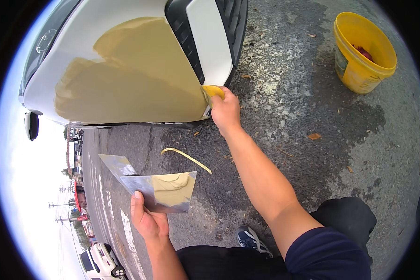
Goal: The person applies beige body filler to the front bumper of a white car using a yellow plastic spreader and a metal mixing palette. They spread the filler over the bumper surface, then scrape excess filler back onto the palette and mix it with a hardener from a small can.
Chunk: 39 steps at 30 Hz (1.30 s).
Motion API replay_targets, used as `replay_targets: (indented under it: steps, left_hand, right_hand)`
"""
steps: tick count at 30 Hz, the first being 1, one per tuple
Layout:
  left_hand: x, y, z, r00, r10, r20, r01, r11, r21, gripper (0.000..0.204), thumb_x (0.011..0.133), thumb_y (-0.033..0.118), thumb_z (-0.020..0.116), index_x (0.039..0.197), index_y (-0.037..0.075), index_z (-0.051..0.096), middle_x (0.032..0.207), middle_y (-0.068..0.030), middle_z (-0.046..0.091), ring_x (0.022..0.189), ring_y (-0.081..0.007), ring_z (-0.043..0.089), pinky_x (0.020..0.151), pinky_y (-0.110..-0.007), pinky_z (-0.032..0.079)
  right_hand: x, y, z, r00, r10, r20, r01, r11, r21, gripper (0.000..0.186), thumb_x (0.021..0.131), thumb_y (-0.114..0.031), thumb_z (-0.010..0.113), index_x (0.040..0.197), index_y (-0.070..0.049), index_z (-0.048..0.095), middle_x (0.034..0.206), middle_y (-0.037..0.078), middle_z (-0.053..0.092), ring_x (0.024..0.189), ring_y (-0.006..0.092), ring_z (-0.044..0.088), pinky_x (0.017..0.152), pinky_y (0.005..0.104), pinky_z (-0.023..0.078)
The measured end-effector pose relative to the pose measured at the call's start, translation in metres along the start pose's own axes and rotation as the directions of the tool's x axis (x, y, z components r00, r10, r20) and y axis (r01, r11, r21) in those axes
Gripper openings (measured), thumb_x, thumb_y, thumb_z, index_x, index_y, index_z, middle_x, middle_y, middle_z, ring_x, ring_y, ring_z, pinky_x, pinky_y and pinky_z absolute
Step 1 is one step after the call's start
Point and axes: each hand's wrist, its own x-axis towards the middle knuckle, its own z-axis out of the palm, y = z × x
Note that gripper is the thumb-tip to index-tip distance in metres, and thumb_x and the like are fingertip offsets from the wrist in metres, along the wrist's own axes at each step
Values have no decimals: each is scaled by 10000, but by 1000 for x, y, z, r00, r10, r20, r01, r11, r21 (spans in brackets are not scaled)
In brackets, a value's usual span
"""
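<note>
My right hand [225,109] grips a flexible yellow spreader [213,91] against the lower corner of a car bumper [39,91], beside its white trim piece [203,37]. A broad patch of olive-beige putty [126,74] covers the bumper panel up to that corner. My left hand [149,219] holds metal plates [144,189], one angled out to the upper left, the other carrying a thick smear of putty [171,183]. A thin pale yellow strip [185,159] lies curved on the asphalt between my hands.
A yellow bucket [364,74] with something dark red inside stands at the upper right on the asphalt [303,163]. A white car [100,261] is on the road at lower left, with roadside buildings and poles behind. My shoe [249,240] and dark-clothed knee [347,214] show below.
</note>
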Motion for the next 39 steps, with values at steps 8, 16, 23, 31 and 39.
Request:
replay_targets:
  steps: [8,16,23,31,39]
  left_hand:
    - [2,0,-6,1000,-8,-6,8,1000,-8,199,1054,129,549,1192,-1,610,1196,-125,688,1113,-245,665,1008,-414,528]
    - [8,-2,-12,1000,-7,9,8,1000,-20,213,1056,127,541,1211,-4,605,1220,-129,680,1127,-250,659,1023,-422,519]
    - [11,-4,-18,1000,-8,-24,8,1000,-7,222,1060,142,542,1217,-4,601,1225,-130,679,1132,-250,657,1023,-424,520]
    - [9,-3,-11,997,13,-76,-13,1000,5,231,1060,153,548,1227,2,598,1216,-126,681,1127,-245,658,1020,-426,522]
    - [7,-4,-9,999,48,-8,-48,998,29,190,1062,144,550,1161,1,625,1168,-109,691,1081,-221,665,983,-399,532]
  right_hand:
    - [-12,-11,7,999,-20,-31,18,999,-49,294,917,-68,508,1131,20,689,1192,140,638,1102,272,646,990,359,494]
    - [-39,-2,21,964,-237,-117,223,967,-121,255,926,-49,500,1089,21,683,1140,108,592,1061,232,628,982,338,486]
    - [-60,23,31,863,-489,-131,463,867,-187,198,927,-5,536,1078,-2,663,1093,114,566,1012,242,602,925,335,493]
    - [-84,47,40,822,-566,-55,539,806,-245,201,896,48,568,1052,-29,667,1080,126,574,1011,274,584,930,351,480]
    - [-119,32,10,978,208,12,-198,908,369,265,926,-37,528,1168,2,629,1218,136,645,1127,243,630,993,377,502]
